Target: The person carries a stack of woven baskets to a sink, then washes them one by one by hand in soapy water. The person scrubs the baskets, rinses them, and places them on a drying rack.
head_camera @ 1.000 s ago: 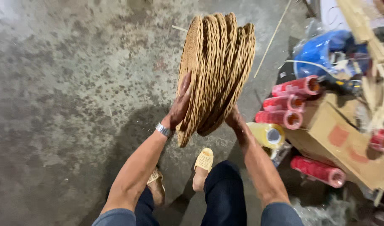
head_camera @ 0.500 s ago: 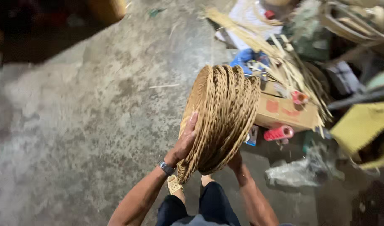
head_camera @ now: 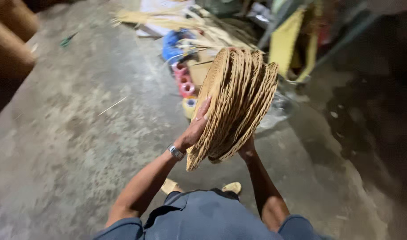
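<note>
I hold a stack of several round woven wicker trays [head_camera: 236, 102] on edge in front of me, above the concrete floor. My left hand [head_camera: 197, 125] presses flat against the stack's left face, a watch on its wrist. My right hand [head_camera: 247, 149] supports the stack from below on the right side, mostly hidden behind the trays. My feet in pale sandals [head_camera: 232, 187] show below the stack.
Behind the stack lie a cardboard box [head_camera: 199, 71], pink and red rolls [head_camera: 184, 80], a yellow tape roll [head_camera: 189, 106], a blue bag [head_camera: 173, 43] and loose cane strips [head_camera: 176, 20]. Brown woven shapes [head_camera: 8, 49] stand at the far left. A dark area lies to the right.
The view has swung to the right and the clutter now sits behind the stack. Both hands keep the same hold on the trays.
</note>
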